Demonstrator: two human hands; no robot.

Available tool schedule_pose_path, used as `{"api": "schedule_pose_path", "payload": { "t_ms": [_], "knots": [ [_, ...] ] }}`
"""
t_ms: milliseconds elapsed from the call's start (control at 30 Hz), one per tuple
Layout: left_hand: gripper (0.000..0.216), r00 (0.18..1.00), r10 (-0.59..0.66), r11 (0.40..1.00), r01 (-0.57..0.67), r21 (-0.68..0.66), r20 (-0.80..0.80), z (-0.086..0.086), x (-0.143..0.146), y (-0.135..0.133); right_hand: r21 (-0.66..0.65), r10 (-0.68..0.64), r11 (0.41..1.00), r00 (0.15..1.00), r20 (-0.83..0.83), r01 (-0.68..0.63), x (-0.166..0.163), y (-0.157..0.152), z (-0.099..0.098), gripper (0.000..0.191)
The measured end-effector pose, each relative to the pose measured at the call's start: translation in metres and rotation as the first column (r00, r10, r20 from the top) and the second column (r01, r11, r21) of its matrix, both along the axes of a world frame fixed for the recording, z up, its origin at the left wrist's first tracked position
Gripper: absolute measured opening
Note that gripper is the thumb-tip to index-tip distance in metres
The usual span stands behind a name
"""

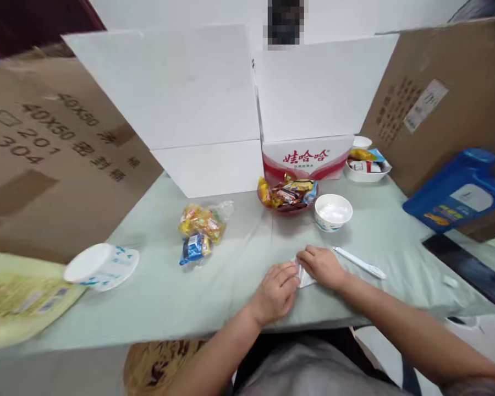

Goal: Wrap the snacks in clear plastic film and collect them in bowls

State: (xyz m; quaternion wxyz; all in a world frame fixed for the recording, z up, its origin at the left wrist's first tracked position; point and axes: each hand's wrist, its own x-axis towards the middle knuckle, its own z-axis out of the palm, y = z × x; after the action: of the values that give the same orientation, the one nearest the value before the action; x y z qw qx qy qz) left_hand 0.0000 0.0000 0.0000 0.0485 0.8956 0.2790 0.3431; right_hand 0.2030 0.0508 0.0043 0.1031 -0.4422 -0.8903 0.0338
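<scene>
Both my hands meet over a small whitish plastic bag (pixel 306 278) near the front of the table. My left hand (pixel 275 292) has its fingers curled at the bag's left edge. From the right, my right hand (pixel 322 266) pinches its upper edge; the fingertips partly hide it. A white plastic knife-like utensil (pixel 359 263) lies just right of my right hand. Beyond the hands stands a paper bowl (pixel 333 213) with something white inside. Beside it, a reddish bowl (pixel 286 209) is heaped with wrapped snacks.
Snacks in clear bags (pixel 202 225) lie left of centre. A paper bowl (pixel 97 265) rests on its side farther left, near a yellow bag (pixel 28 300). At right are a blue bottle (pixel 457 190), a phone (pixel 468 269) and a white snack dish (pixel 367 176). Cardboard (pixel 61 148) walls the sides.
</scene>
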Motion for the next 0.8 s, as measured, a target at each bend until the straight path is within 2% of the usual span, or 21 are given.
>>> {"api": "schedule_pose_path", "payload": {
  "t_ms": [133,267,333,367,467,500,567,633,700,767,800],
  "knots": [
    [0.02,0.992,0.006,0.993,-0.022,-0.119,-0.127,0.0,0.004,0.002,0.01,-0.008,1.0,1.0,-0.005,0.009,0.002,0.003,-0.002,0.022],
    [0.014,0.993,0.015,0.98,-0.038,-0.196,-0.117,-0.001,0.005,0.004,0.095,-0.157,0.982,0.985,-0.069,0.163,0.015,0.009,0.006,0.019],
    [0.015,0.995,0.011,0.981,-0.03,-0.194,-0.097,0.0,0.004,0.004,0.13,-0.148,0.977,0.975,-0.165,0.17,0.02,0.005,0.012,0.02],
    [0.016,0.996,0.009,0.981,-0.027,-0.193,-0.09,0.001,0.004,0.004,0.124,-0.089,0.985,0.975,-0.204,0.116,0.021,0.001,0.015,0.021],
    [0.015,0.999,0.017,0.979,-0.026,-0.202,-0.046,0.004,0.004,0.003,0.031,0.166,0.986,0.961,-0.223,-0.163,0.016,-0.017,0.016,0.022],
    [0.014,0.999,0.036,0.978,-0.038,-0.205,-0.015,0.005,0.004,0.003,-0.005,0.214,0.975,0.955,-0.205,-0.22,0.014,-0.023,0.014,0.021],
    [0.011,0.993,0.103,0.973,-0.089,-0.211,0.056,0.004,0.003,0.003,-0.045,0.243,0.966,0.954,-0.176,-0.255,0.011,-0.029,0.01,0.019],
    [0.01,0.979,0.176,0.963,-0.149,-0.226,0.104,0.003,0.002,0.003,-0.027,0.241,0.968,0.953,-0.183,-0.25,0.015,-0.027,0.011,0.021],
    [0.011,0.973,0.204,0.953,-0.173,-0.249,0.104,0.001,0.002,0.004,0.059,0.226,0.974,0.947,-0.229,-0.218,0.025,-0.015,0.023,0.026],
    [0.011,0.978,0.191,0.95,-0.163,-0.265,0.079,0.0,0.003,0.005,0.171,0.117,0.983,0.954,-0.278,-0.07,0.038,0.006,0.044,0.028],
    [0.011,0.981,0.18,0.95,-0.157,-0.271,0.065,0.0,0.003,0.006,0.202,0.013,0.978,0.959,-0.283,0.047,0.044,0.019,0.057,0.028]
  ]
}}
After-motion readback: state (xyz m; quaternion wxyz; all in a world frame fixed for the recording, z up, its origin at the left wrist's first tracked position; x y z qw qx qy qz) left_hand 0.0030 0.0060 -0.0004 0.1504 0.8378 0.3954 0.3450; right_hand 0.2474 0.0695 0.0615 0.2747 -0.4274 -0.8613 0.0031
